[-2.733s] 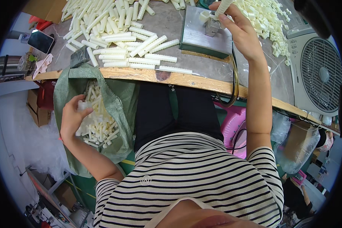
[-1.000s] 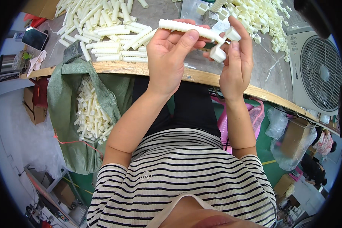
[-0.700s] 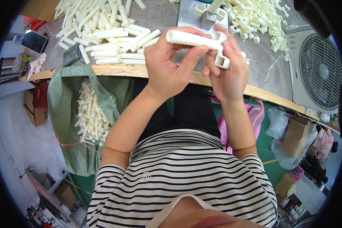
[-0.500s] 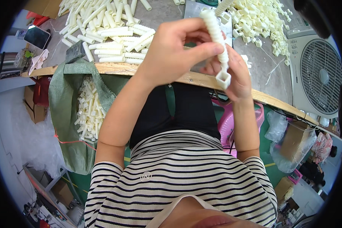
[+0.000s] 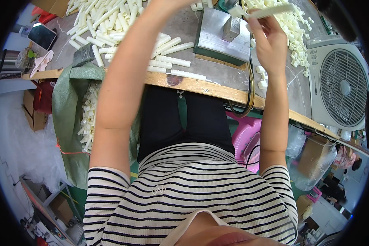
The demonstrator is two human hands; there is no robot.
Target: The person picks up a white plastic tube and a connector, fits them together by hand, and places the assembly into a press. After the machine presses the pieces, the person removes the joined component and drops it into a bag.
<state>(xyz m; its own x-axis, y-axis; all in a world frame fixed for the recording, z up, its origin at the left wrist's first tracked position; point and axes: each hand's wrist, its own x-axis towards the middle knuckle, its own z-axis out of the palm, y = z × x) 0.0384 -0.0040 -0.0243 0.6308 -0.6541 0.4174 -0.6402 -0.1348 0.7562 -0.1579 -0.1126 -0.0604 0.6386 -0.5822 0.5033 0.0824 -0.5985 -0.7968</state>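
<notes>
My right hand (image 5: 270, 43) is closed on a cream ribbed plastic tube (image 5: 274, 11), held nearly level above the bench at the top right, its square-ended fitting to the left. My left hand (image 5: 168, 5) reaches to the top edge, its fingers cut off by the picture, so I cannot see whether they hold anything. Between the hands stands a metal fixture (image 5: 211, 41) with an upright block on top. More ribbed tubes (image 5: 172, 61) lie loose and heaped left of it. Small square cream fittings (image 5: 297, 43) are piled beyond my right hand.
A grey box fan (image 5: 344, 86) stands at the bench's right end. A phone (image 5: 42, 35) and a dark block (image 5: 83, 55) lie at the left. An open green sack (image 5: 69, 123) of cream pieces hangs below the wooden edge (image 5: 192, 85). Cables droop past the fixture; a pink plastic chair (image 5: 246, 139) is beneath.
My hands have moved apart: the left went up and left, off the tube. My right hand carried the tube up and right, turning it from upright to nearly level. The fixture is now uncovered.
</notes>
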